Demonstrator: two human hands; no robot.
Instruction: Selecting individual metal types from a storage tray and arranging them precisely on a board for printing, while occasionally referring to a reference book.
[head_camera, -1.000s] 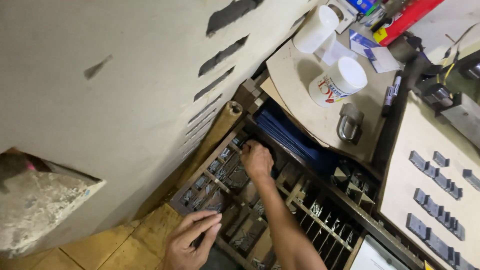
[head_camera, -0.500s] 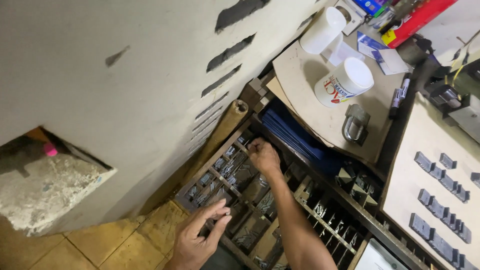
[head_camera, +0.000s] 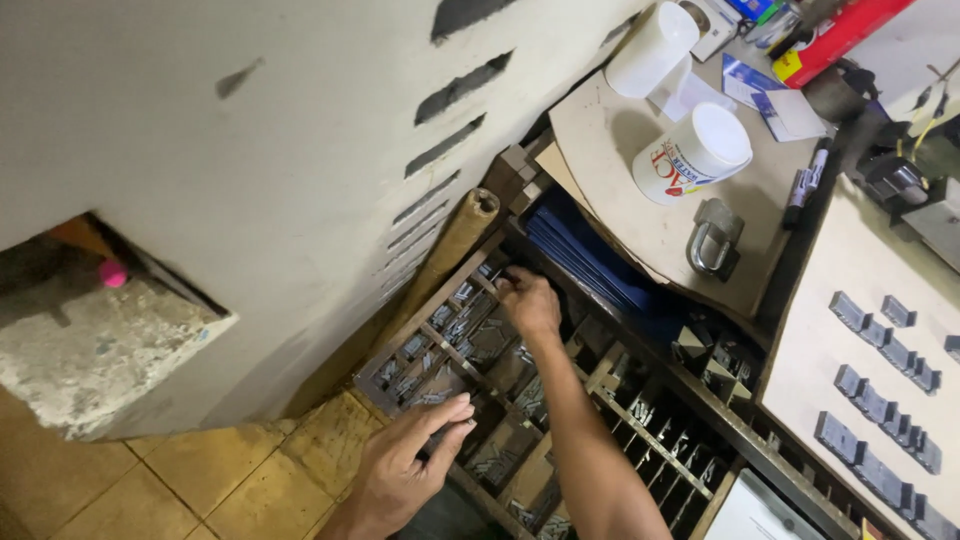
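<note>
A wooden tray (head_camera: 420, 318) split into many small compartments holds several small grey metal pieces. My right hand (head_camera: 528, 303) reaches into a far compartment near the tray's upper corner, fingers curled down onto the pieces; whether it holds one is hidden. My left hand (head_camera: 410, 462) rests on the tray's near edge with its fingers spread flat, holding nothing.
A pale wall (head_camera: 250, 150) with dark slots stands left of the tray. Above it a worktop (head_camera: 640, 225) carries a white mug (head_camera: 693, 153), a white cup (head_camera: 651, 50), a metal padlock (head_camera: 714, 240) and a marker (head_camera: 805, 183). Grey metal blocks (head_camera: 885, 345) lie on a board at right.
The view has shifted, so the tray sits higher and nearer centre. My right hand stays in the far compartment; my left hand has moved up along the tray's near edge.
</note>
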